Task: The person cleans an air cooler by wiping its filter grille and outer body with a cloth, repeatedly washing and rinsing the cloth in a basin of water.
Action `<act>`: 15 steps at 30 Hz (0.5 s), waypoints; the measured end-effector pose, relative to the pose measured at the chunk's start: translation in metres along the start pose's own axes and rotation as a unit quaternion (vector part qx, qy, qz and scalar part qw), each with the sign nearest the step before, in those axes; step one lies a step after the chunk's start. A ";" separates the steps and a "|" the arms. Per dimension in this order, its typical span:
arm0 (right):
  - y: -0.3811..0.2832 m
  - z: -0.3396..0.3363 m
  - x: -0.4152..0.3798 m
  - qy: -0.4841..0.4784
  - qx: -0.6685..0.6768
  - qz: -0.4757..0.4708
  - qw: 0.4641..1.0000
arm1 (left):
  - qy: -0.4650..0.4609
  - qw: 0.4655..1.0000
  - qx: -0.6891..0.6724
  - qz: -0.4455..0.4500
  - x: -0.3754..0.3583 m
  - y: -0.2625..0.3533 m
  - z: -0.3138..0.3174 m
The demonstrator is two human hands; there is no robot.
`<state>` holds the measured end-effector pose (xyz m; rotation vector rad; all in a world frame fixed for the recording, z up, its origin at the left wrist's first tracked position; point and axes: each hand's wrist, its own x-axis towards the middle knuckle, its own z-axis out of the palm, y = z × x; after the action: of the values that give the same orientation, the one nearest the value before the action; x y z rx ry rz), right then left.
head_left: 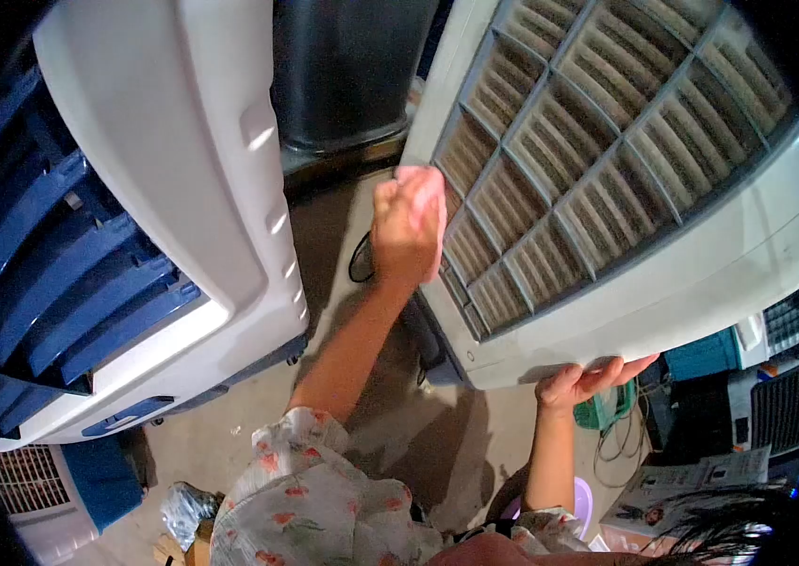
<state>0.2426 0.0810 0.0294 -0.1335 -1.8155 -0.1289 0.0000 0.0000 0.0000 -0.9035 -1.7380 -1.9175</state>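
My left hand (403,236) is closed on a pink cloth (433,189), which lies against the white side frame of a large air cooler (691,274). Dusty louvers show behind the grey grid of the cooler's grille (597,132). Lower down, my right hand (593,379) rests against the cooler's lower edge, its thumb and fingers apart. It grips no separate object that I can see.
A second white cooler with blue louvers (88,311) stands close on the left. Between the two is a dark container (347,75). A plastic bag (190,514) lies on the floor; a green basket (604,407) and printed sheet (691,491) are at right.
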 end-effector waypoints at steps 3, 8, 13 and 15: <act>0.008 -0.004 0.007 0.002 0.011 -0.010 1.000 | -0.055 0.998 -0.019 -0.016 -0.010 0.018 -0.003; -0.003 -0.002 0.003 0.010 0.000 0.006 1.000 | -0.017 0.999 0.033 -0.005 0.000 0.014 -0.004; -0.002 -0.001 0.000 0.010 0.020 0.016 1.000 | -0.120 0.992 0.036 0.021 -0.005 0.018 -0.019; -0.004 0.002 0.000 0.017 0.020 0.017 0.999 | -0.159 0.985 0.034 0.053 -0.001 0.015 -0.031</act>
<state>0.2405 0.0777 0.0289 -0.1328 -1.7793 -0.0691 0.0046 -0.0328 0.0091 -1.3065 -1.8733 -1.7073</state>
